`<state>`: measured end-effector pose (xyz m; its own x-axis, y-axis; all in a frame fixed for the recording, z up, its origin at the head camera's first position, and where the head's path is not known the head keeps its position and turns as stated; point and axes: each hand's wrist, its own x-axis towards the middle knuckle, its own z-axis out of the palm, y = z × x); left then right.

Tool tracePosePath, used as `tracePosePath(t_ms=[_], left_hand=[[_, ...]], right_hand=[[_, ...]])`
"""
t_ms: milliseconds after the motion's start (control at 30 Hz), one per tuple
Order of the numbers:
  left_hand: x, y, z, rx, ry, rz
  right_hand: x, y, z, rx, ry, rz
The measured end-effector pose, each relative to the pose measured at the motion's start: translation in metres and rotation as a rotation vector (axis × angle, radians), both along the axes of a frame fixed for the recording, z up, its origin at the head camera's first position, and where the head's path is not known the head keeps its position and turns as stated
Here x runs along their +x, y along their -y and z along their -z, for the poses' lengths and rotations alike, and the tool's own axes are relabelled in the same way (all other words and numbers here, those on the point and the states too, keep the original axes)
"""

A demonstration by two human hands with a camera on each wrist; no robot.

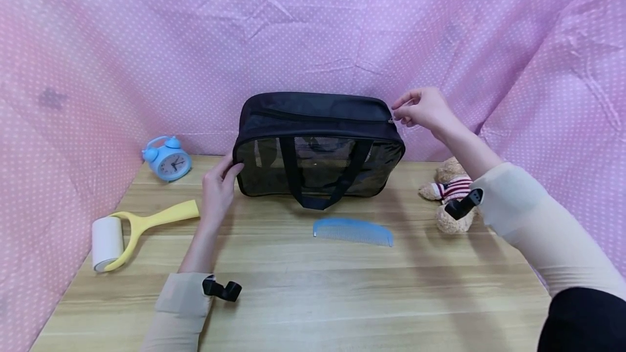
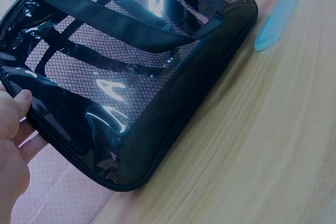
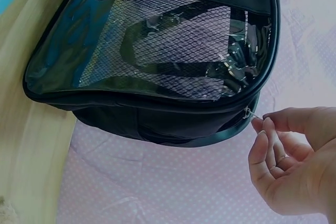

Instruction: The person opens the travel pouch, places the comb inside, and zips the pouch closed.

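Because the right hand (image 1: 426, 110) pinches only the small metal zip pull (image 3: 248, 112) with its fingertips, at the right end of the top of the black toiletry bag (image 1: 318, 105), a hard tug could make that hold slip. The left hand (image 1: 218, 192) steadies the bag's left edge, thumb on the front and fingers reaching behind. That grip is at one side only, so a sharp pull from the other end might twist the bag or tip it off its base. Between the two, the top panel looks soft; if it buckled, the zip (image 1: 318, 118) could snag in a fold. How far the zip is open, I cannot tell.

The bag stands upright on the worktop (image 1: 293, 308), its clear front facing the person and its webbing handle (image 1: 289, 170) drooping down that side. Just in front of the bag lies a blue comb (image 1: 352, 227), which the base could push if the bag slid forward. To the bag's right, under the right forearm, is a teddy bear (image 1: 456, 188); a lowered arm might brush it. Left of the bag, a blue alarm clock (image 1: 173, 166) and a yellow-handled lint roller (image 1: 168, 215) sit apart from it; the roller lies near the left forearm and might be nudged by the elbow.
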<state>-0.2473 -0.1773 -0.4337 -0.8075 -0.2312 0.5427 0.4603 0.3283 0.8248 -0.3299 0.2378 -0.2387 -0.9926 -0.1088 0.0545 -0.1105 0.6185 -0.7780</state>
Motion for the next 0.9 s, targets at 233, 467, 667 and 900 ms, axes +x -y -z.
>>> tracePosePath(t_ms=[233,467,667,900], left_hand=[[-0.001,0.000,0.000,-0.002,-0.006,0.002],[-0.001,0.000,-0.001,0.012,-0.002,0.013],[0.000,0.002,0.002,0.016,0.006,0.010],[0.000,0.002,0.001,0.013,0.019,0.010]], right_hand=[[-0.002,0.012,-0.012,0.039,0.027,-0.023],[-0.003,0.027,-0.020,0.038,0.041,-0.028],[-0.005,0.042,-0.024,0.018,0.051,-0.053],[-0.005,0.060,-0.031,0.050,0.030,-0.063]])
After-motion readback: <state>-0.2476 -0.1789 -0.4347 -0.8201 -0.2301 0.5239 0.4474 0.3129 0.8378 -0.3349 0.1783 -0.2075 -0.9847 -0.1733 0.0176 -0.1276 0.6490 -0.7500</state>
